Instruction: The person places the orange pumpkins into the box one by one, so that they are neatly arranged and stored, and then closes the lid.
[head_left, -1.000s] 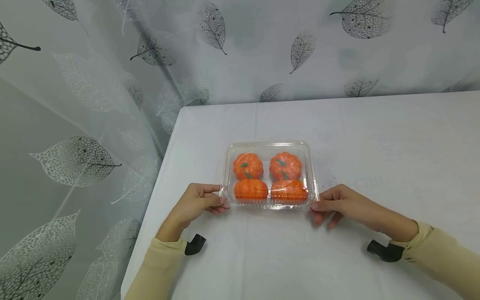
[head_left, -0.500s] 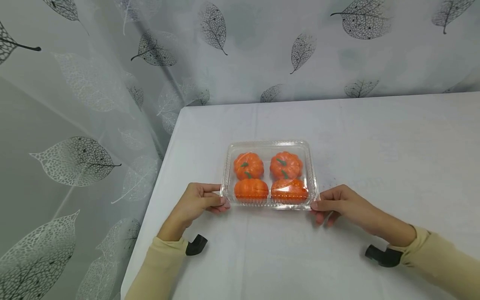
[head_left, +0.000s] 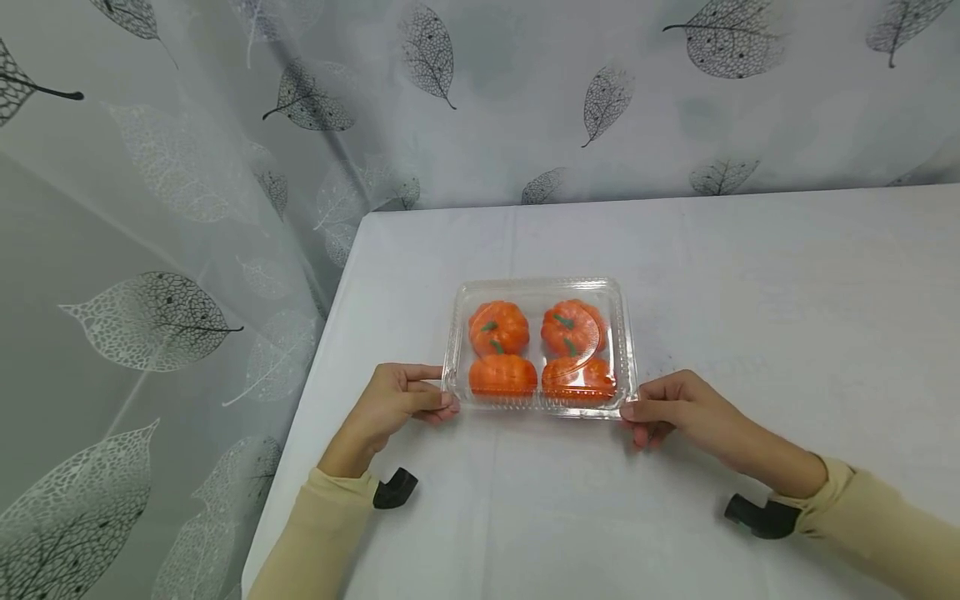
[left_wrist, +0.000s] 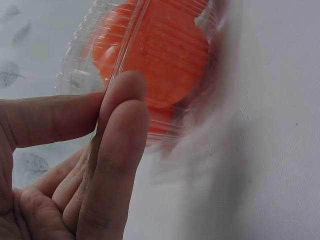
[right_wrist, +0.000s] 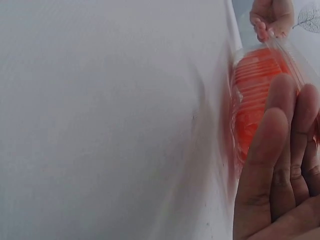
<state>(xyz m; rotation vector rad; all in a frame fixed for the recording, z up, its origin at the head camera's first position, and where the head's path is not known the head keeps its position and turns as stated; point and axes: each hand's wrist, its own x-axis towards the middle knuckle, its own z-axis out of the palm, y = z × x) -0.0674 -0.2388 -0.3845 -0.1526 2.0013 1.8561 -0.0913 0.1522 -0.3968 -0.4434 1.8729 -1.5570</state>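
Note:
A clear plastic clamshell box (head_left: 534,288) sits mid-table in the head view, its lid closed over several small orange pumpkins (head_left: 498,327) with green stems. My left hand (head_left: 386,407) pinches the rim at the box's near left corner between thumb and fingers. At the near right corner, my right hand (head_left: 678,408) pinches the rim the same way. In the left wrist view, an orange pumpkin (left_wrist: 170,55) shows through the ribbed plastic wall, close over the cloth. The right wrist view shows the box's ribbed side (right_wrist: 257,80) partly hidden behind my right fingers.
A white cloth (head_left: 787,317) covers the table. Behind it and along its left side hang grey curtains (head_left: 495,108) printed with leaves. A black camera mount (head_left: 395,488) sticks out from the left sleeve, another mount (head_left: 763,516) from the right.
The box has shifted very slightly away from me, and the glare on its lid has moved. My right forearm has drifted a little left. Both hands keep their pinch on the rim.

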